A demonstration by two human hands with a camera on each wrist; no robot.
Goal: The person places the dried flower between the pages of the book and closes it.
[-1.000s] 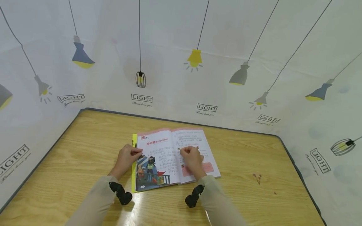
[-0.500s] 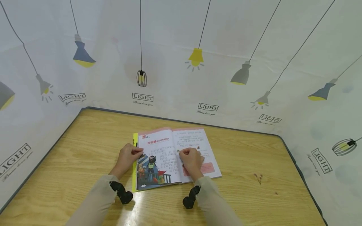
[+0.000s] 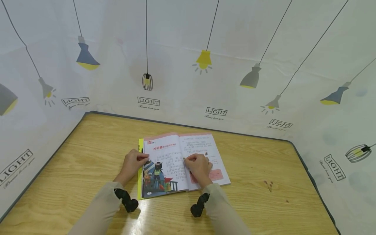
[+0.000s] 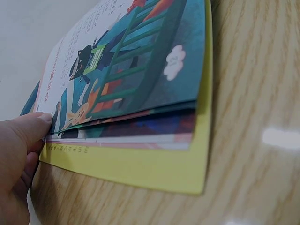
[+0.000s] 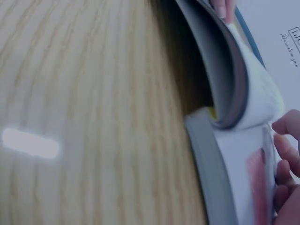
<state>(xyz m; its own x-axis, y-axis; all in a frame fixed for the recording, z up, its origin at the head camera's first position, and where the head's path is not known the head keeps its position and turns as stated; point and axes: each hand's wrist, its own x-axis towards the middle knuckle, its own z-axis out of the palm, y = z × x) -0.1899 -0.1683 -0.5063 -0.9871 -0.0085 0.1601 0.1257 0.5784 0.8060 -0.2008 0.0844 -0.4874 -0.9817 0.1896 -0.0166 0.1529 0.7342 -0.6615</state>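
An open book [image 3: 173, 163] with a yellow back cover lies on the wooden table. Its left page shows a cartoon picture of a cat in a green vest. My left hand [image 3: 132, 164] pinches the book's left edge, the thumb [image 4: 40, 123] on top of the pages and other fingers below. Over the right page, my right hand [image 3: 200, 168] has curled fingers, with its fingertips at the centre fold. In the right wrist view those fingers [image 5: 288, 124] are close to the fold, and no page shows between them. The left pages bow up from the fold there.
The wooden table [image 3: 252, 202] has a dark edge. Behind and beside it hangs a white sheet [image 3: 176, 39] printed with lamps. Small dark reddish marks [image 3: 268, 185] lie on the table to the right. Black wrist cameras [image 3: 126, 199] are strapped to both wrists.
My right hand has shifted slightly left, to the book's centre fold. The left hand stays at the left edge, and the book lies the same. The head view has tilted slightly.
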